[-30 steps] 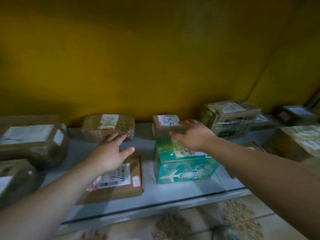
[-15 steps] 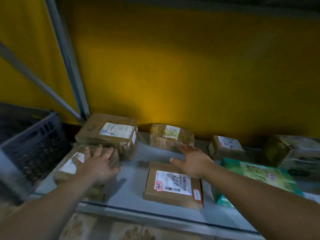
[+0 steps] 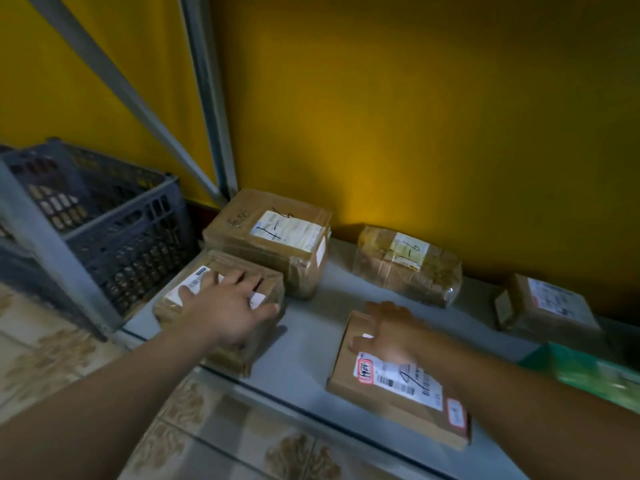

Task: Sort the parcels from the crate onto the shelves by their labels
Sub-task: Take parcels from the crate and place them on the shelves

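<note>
Shelf now shows right hand atop flat parcel, left hand unmoved on taped box, fingers spread.

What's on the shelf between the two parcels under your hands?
Nothing: the head view shows only bare grey shelf between the small box and the flat parcel.

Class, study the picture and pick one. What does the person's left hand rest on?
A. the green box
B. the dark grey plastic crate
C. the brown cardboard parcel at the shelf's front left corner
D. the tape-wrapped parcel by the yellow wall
C: the left hand lies with fingers spread on top of the brown cardboard parcel at the front left corner of the grey shelf.
</note>
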### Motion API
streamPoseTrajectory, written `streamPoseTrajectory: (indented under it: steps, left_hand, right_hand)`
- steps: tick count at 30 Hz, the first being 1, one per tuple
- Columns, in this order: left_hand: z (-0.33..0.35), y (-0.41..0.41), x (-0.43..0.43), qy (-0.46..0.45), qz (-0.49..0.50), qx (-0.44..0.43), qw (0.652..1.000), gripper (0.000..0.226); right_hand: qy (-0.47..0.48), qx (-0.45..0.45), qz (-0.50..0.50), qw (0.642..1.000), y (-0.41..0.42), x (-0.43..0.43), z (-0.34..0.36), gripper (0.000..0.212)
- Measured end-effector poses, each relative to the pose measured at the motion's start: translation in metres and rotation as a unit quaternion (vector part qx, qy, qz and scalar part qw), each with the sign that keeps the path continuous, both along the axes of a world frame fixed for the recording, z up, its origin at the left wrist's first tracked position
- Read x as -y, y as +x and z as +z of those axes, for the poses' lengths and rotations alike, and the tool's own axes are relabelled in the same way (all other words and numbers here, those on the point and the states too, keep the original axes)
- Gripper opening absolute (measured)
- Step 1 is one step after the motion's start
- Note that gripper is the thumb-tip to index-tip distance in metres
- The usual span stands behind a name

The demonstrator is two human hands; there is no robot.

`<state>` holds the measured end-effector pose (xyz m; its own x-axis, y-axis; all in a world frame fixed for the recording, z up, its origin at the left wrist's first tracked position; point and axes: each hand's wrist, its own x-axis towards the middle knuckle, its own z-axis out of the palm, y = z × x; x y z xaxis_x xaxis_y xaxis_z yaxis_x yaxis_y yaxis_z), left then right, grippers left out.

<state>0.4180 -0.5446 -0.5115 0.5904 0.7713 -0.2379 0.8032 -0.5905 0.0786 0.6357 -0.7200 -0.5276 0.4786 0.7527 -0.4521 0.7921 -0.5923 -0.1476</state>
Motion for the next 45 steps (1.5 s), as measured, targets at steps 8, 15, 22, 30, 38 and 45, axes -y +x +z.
streamPoseTrajectory:
  steps: [8,15,22,30,38,45]
  left_hand:
    - [-0.003,-0.025,-0.029,-0.029,0.037,-0.003,0.999,0.101]
    - [-0.002,-0.031,-0.038,-0.025,0.004,0.009,1.000,0.100]
    - [-0.014,-0.035,-0.034,-0.001,0.000,0.032,0.999,0.097]
    - [-0.019,-0.033,-0.037,0.013,-0.005,0.035,0.999,0.095]
    - [-0.021,-0.033,-0.037,0.015,0.000,0.042,0.999,0.094]
    - [-0.019,-0.035,-0.037,0.009,-0.002,0.044,0.999,0.095]
  right_hand:
    - [-0.015,-0.009,-0.002,1.000,-0.017,-0.011,-0.014,0.088]
    - [0.091,0.046,-0.034,0.994,-0.035,-0.058,0.016,0.090]
    - [0.163,0.050,0.000,0.985,-0.062,-0.132,0.032,0.073]
    - [0.134,0.085,0.003,0.987,-0.047,-0.167,0.009,0.055]
    - [0.142,0.118,-0.016,0.983,-0.047,-0.194,-0.001,0.054]
    - [0.175,0.017,-0.037,0.984,-0.049,-0.157,0.009,0.075]
